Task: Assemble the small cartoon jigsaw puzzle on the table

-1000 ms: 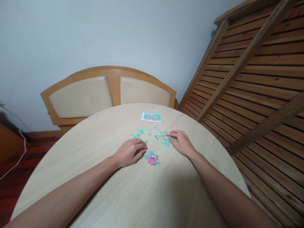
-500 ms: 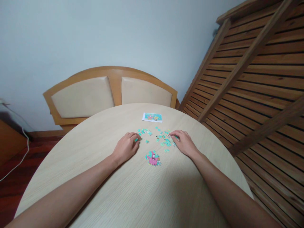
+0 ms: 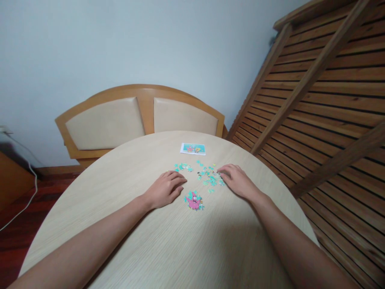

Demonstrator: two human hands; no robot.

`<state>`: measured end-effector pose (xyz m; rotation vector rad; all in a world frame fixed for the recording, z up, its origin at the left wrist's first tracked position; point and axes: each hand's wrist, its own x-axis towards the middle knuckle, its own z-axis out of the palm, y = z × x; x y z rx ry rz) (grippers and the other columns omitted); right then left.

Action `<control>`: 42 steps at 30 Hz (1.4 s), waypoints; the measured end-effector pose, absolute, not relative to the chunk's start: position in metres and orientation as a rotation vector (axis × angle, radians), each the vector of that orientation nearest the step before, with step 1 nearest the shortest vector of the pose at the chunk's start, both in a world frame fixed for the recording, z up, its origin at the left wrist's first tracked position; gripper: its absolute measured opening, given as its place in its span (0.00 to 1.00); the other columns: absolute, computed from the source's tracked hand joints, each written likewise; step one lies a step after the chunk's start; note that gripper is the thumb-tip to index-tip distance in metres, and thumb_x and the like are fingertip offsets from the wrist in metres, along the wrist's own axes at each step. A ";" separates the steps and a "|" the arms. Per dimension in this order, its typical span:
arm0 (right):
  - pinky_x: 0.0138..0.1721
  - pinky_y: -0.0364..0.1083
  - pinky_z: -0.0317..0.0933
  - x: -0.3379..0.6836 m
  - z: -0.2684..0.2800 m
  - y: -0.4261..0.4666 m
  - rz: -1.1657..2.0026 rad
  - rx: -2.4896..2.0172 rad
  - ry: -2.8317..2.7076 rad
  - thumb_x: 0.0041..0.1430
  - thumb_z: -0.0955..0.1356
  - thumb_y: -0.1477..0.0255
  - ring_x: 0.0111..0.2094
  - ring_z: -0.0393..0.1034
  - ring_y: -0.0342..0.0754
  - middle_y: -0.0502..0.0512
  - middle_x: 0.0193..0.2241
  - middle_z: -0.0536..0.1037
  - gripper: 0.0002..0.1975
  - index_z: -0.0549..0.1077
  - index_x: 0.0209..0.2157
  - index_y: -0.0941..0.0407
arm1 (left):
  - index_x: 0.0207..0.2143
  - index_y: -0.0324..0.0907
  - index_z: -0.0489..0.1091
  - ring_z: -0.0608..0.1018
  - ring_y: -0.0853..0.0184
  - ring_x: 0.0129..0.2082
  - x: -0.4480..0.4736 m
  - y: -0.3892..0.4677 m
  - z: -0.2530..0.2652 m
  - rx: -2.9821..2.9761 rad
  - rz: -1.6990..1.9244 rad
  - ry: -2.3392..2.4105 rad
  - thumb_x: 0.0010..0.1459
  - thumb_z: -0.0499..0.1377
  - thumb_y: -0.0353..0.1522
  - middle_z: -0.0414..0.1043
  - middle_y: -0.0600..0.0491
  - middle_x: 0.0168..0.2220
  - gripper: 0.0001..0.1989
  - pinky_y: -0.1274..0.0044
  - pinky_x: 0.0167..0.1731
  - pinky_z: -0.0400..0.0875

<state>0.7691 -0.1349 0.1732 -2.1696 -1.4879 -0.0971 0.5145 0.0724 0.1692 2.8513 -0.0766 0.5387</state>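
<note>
My left hand (image 3: 167, 188) lies on the table with fingers stretched out and the thumb apart. Its fingertips cover the spot where a small loose piece lay; whether they touch that piece is hidden. Between my hands and nearer to me is a partly joined jigsaw puzzle (image 3: 195, 200) with a pink starfish character and teal edges. My right hand (image 3: 236, 180) rests at the right side of a scattered heap of teal puzzle pieces (image 3: 211, 180). Its fingers are curved, with a small gap between thumb and forefinger, and no held piece shows.
A picture card (image 3: 193, 149) with the cartoon scene lies beyond the pieces. Another small group of puzzle pieces (image 3: 183, 167) sits left of the heap. The round wooden table (image 3: 144, 249) faces a padded headboard (image 3: 105, 122). Wooden slats (image 3: 325, 92) lean at the right.
My left hand has slid right, its fingers stretching over where a loose piece lay. My right hand has drawn slightly right, uncovering pieces at the heap's edge.
</note>
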 end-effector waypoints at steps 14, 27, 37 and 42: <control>0.31 0.44 0.60 0.760 0.195 -0.148 0.280 -2.279 -1.392 0.54 0.72 0.63 0.31 0.73 0.49 0.54 0.31 0.80 0.11 0.79 0.36 0.55 | 0.54 0.44 0.68 0.74 0.59 0.50 0.511 0.057 0.184 2.695 0.484 -0.425 0.65 0.56 0.37 0.73 0.47 0.50 0.16 0.65 0.52 0.67; 0.37 0.45 0.64 0.740 0.199 -0.138 0.316 -1.953 -1.365 0.59 0.69 0.66 0.34 0.73 0.48 0.55 0.33 0.80 0.10 0.77 0.38 0.57 | 0.46 0.45 0.74 0.76 0.60 0.47 0.512 0.052 0.183 2.712 0.431 -0.478 0.64 0.58 0.40 0.76 0.48 0.47 0.12 0.67 0.51 0.67; 0.49 0.50 0.64 0.697 0.184 -0.114 0.245 -1.727 -1.626 0.66 0.66 0.72 0.45 0.73 0.50 0.57 0.42 0.80 0.09 0.78 0.44 0.54 | 0.47 0.47 0.74 0.76 0.61 0.49 0.511 0.045 0.186 2.727 0.416 -0.511 0.65 0.58 0.37 0.75 0.51 0.49 0.11 0.67 0.53 0.67; 0.47 0.48 0.64 0.688 0.181 -0.111 0.157 -1.709 -1.630 0.67 0.66 0.73 0.44 0.73 0.49 0.54 0.39 0.79 0.06 0.76 0.39 0.54 | 0.41 0.44 0.75 0.76 0.62 0.46 0.513 0.050 0.184 2.754 0.434 -0.434 0.65 0.57 0.37 0.76 0.50 0.46 0.09 0.69 0.50 0.69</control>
